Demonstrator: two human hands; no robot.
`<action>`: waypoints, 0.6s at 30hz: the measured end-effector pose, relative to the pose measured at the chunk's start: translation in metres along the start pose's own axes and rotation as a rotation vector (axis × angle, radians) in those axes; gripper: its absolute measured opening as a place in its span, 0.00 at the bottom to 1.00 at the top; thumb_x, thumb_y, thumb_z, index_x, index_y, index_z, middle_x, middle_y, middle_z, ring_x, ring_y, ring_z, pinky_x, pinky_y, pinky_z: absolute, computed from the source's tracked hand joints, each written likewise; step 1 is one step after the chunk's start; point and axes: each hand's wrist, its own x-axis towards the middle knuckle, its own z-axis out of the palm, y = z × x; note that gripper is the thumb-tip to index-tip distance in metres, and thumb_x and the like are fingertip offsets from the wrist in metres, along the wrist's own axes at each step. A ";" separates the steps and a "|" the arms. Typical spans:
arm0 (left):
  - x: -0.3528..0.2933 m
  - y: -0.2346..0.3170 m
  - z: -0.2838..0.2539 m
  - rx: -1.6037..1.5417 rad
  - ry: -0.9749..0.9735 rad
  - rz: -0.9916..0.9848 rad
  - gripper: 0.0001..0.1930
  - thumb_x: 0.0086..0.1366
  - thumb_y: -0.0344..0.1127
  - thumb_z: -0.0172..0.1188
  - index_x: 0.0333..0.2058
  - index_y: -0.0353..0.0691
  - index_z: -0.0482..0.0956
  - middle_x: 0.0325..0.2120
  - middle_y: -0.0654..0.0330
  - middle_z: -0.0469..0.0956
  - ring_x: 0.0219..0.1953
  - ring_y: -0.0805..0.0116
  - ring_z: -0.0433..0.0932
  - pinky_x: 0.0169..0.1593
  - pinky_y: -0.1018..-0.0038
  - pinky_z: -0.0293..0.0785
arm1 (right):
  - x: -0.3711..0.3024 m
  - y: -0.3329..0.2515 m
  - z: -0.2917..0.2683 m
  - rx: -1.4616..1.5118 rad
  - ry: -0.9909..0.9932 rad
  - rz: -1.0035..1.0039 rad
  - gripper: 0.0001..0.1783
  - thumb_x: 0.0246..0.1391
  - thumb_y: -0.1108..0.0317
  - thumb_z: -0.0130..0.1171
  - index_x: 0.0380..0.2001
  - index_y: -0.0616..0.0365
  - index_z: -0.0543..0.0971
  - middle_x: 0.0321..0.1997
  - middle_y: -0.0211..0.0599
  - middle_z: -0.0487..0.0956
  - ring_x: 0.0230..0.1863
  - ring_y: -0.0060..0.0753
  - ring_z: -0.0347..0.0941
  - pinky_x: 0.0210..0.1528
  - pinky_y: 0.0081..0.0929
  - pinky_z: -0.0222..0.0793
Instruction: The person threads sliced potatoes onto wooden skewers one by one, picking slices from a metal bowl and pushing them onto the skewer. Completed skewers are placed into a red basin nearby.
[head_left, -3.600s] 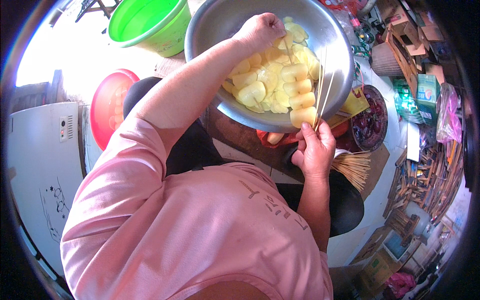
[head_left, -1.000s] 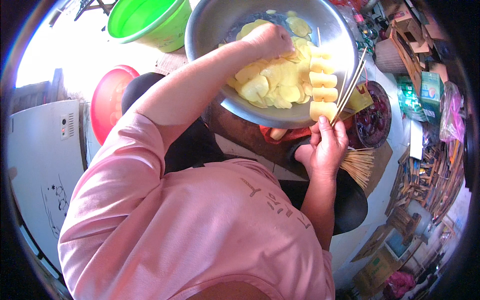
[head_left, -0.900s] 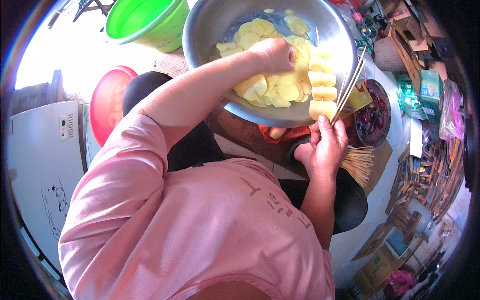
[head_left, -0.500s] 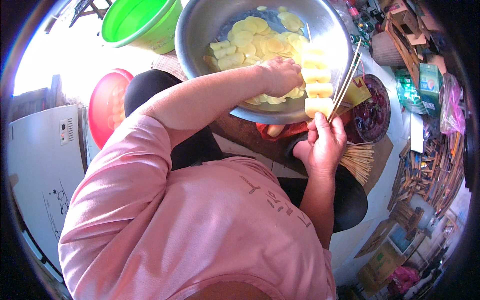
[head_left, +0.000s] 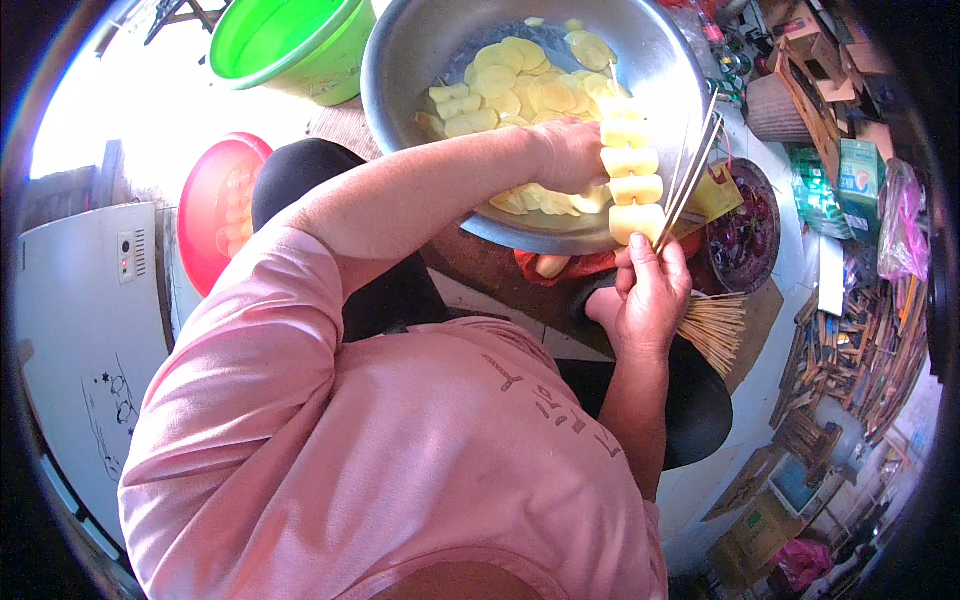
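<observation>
Silver-grey, round metal basin [head_left: 402,85] before me holds many loose, thin, pale-yellow slices [head_left: 500,82]. Over its right rim, one wooden skewer of threaded yellow slices [head_left: 635,190] looks mostly filled, tip bare. The right hand [head_left: 652,292] pinches its base beside slim bare sticks [head_left: 692,180]; inside the basin, the left hand [head_left: 572,155] hides its fingertips: apart or together, I can't tell.

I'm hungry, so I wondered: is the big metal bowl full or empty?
Neither, it's partly filled: pale yellow slices lie in the metal bowl, with bare metal showing beside them.
</observation>
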 end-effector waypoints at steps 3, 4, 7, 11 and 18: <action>0.008 -0.017 0.012 -0.166 -0.077 -0.210 0.14 0.52 0.39 0.59 0.38 0.44 0.78 0.36 0.54 0.78 0.44 0.56 0.76 0.48 0.66 0.71 | -0.001 -0.002 0.002 0.033 0.004 -0.013 0.05 0.55 0.70 0.57 0.34 0.58 0.76 0.19 0.28 0.74 0.14 0.13 0.60 0.16 0.12 0.56; 0.010 -0.022 0.012 -0.176 -0.067 -0.214 0.14 0.51 0.39 0.60 0.38 0.44 0.78 0.34 0.53 0.78 0.43 0.56 0.76 0.47 0.66 0.71 | -0.001 -0.002 0.001 0.054 -0.003 -0.022 0.05 0.55 0.70 0.57 0.34 0.59 0.76 0.19 0.28 0.74 0.13 0.13 0.60 0.15 0.12 0.56; 0.007 -0.030 0.008 -0.217 -0.062 -0.279 0.13 0.51 0.36 0.58 0.37 0.45 0.78 0.34 0.53 0.79 0.40 0.55 0.77 0.44 0.65 0.72 | -0.003 -0.005 0.001 0.109 -0.006 -0.027 0.05 0.55 0.70 0.57 0.34 0.59 0.75 0.19 0.28 0.73 0.13 0.13 0.60 0.15 0.12 0.55; 0.003 -0.034 0.003 -0.078 0.046 -0.376 0.15 0.53 0.30 0.52 0.41 0.45 0.79 0.34 0.51 0.79 0.40 0.53 0.77 0.45 0.65 0.73 | -0.002 -0.003 0.000 0.098 -0.037 -0.037 0.06 0.55 0.70 0.57 0.35 0.59 0.75 0.19 0.28 0.73 0.14 0.13 0.60 0.16 0.11 0.56; 0.006 -0.053 -0.031 -0.615 0.318 -0.563 0.14 0.50 0.29 0.61 0.38 0.40 0.80 0.26 0.61 0.79 0.25 0.73 0.77 0.32 0.76 0.75 | -0.004 0.000 0.001 -0.013 -0.072 0.001 0.05 0.55 0.70 0.57 0.35 0.58 0.76 0.20 0.27 0.74 0.16 0.12 0.63 0.17 0.11 0.58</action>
